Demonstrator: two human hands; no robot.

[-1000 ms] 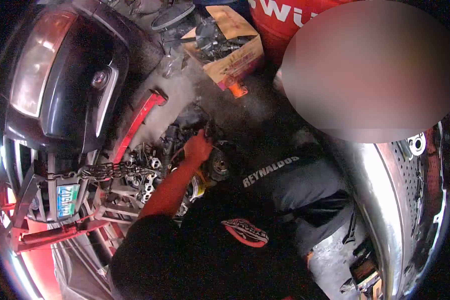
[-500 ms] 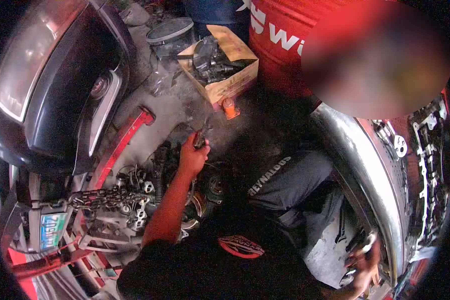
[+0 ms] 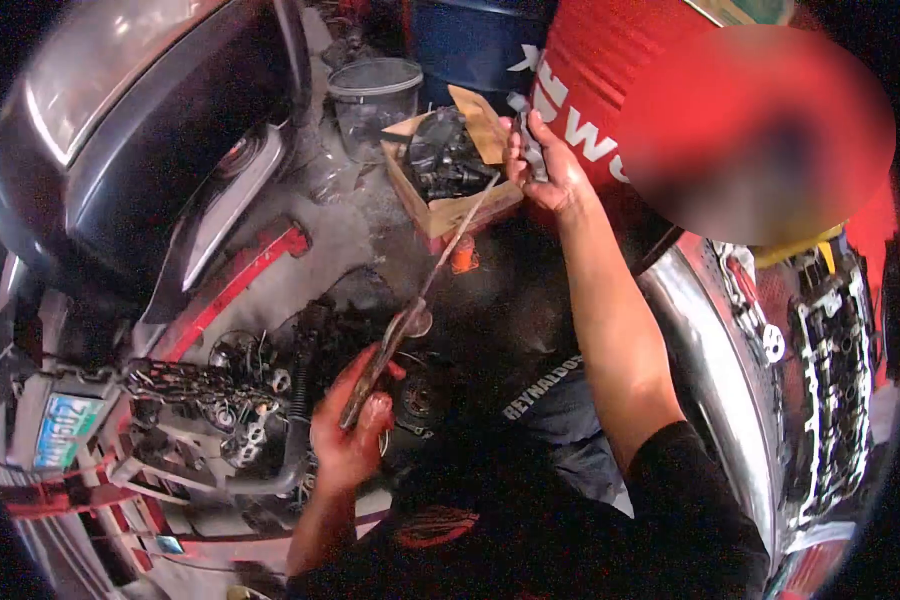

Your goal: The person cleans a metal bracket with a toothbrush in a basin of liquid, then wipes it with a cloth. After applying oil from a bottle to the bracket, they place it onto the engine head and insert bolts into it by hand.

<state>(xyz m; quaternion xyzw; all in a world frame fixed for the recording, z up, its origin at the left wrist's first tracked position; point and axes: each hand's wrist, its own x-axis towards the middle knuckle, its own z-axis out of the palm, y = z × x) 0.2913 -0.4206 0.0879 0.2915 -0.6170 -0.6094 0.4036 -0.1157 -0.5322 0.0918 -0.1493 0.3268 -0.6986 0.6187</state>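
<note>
My left hand (image 3: 350,430), low and left of centre, is wrapped round the dark handle of a long thin metal tool (image 3: 432,275). The shaft slants up and right, its tip by the cardboard box (image 3: 455,215). Raised beside the box, my right hand (image 3: 550,170) has its fingers curled round a grey metal part (image 3: 531,140) in front of the red drum. Dark parts (image 3: 445,155) fill the box. An orange object (image 3: 464,256) lies just below it.
A car bumper (image 3: 120,200) takes up the upper left. Chains (image 3: 200,380) and engine parts lie lower left. A red drum (image 3: 590,70), a bucket (image 3: 375,95) and a blue drum (image 3: 470,50) stand behind. At right are a curved metal panel (image 3: 715,370) and a cylinder head (image 3: 835,370).
My right hand has risen from the lower right to beside the box, with the metal part in it. My left hand has come down and closer, and the long tool now shows clearly.
</note>
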